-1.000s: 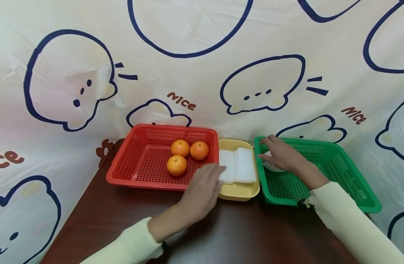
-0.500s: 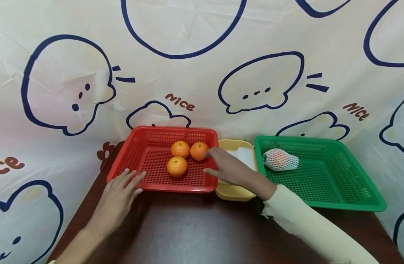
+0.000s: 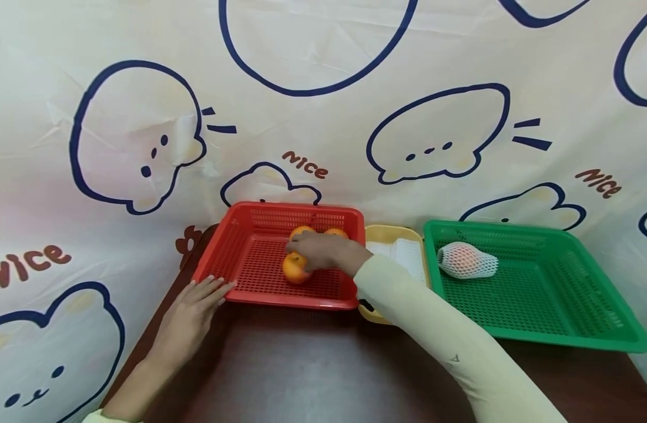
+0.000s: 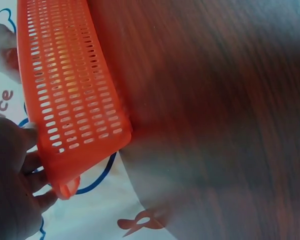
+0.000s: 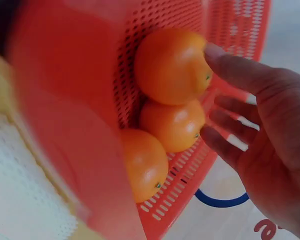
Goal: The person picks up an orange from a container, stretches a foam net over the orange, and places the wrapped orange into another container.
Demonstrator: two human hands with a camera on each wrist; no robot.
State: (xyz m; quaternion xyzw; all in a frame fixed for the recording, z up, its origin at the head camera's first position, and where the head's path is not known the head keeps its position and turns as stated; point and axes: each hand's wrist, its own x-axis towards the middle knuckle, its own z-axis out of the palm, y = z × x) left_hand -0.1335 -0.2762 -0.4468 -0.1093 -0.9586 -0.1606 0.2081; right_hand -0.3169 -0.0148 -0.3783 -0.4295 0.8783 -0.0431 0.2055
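Three oranges lie together in a red basket [image 3: 260, 258]. Over them reaches my right hand [image 3: 315, 248], partly hiding the front orange [image 3: 294, 269] and the back ones. In the right wrist view the right hand's thumb touches the nearest orange [image 5: 167, 67]; the fingers stretch loosely past the middle orange [image 5: 172, 125], not closed round any. My left hand [image 3: 190, 314] rests its fingers on the red basket's front left corner. From the left wrist view, those fingertips lie against the basket's rim [image 4: 65, 170].
Beside the red basket stands a yellow tray [image 3: 384, 233] with white foam nets [image 3: 409, 257]. Farther right, a green basket [image 3: 540, 338] holds a fruit in a white foam net [image 3: 467, 261]. All stand on a dark wooden table [image 3: 297, 364], before a printed cloth.
My right hand has left the netted fruit in the green basket and moved left over the oranges. My left hand has moved from near the yellow tray to the red basket's left corner.
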